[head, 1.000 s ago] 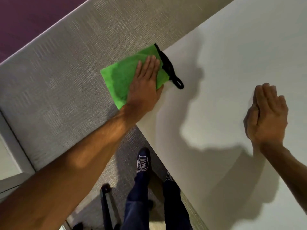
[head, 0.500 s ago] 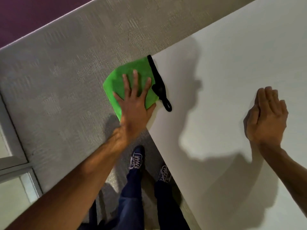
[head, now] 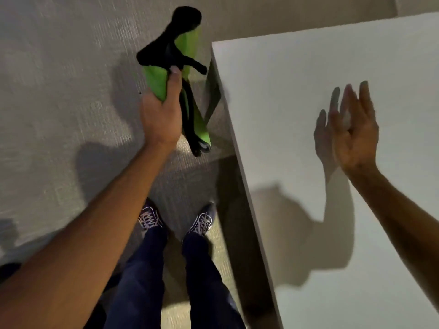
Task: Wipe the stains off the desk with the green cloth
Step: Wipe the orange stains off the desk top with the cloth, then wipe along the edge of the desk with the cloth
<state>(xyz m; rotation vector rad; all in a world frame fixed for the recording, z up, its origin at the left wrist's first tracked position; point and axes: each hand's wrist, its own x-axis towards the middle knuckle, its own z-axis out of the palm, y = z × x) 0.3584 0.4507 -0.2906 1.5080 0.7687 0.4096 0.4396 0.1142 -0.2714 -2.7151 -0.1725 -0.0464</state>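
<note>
The green cloth, edged in black with a black loop, hangs crumpled in the air to the left of the white desk, over the carpet. My left hand grips it, thumb on top, clear of the desk's left edge. My right hand hovers just above the desk's surface with fingers spread and nothing in it; its shadow falls on the top beside it. No stains show on the visible desk surface.
Grey carpet fills the left side. My own legs and shoes stand close beside the desk's left edge. A dark object shows at the lower left border.
My left hand has lifted the cloth off the desk's corner and now holds it bunched in the air beside the desk. My right hand has risen from flat on the desk.
</note>
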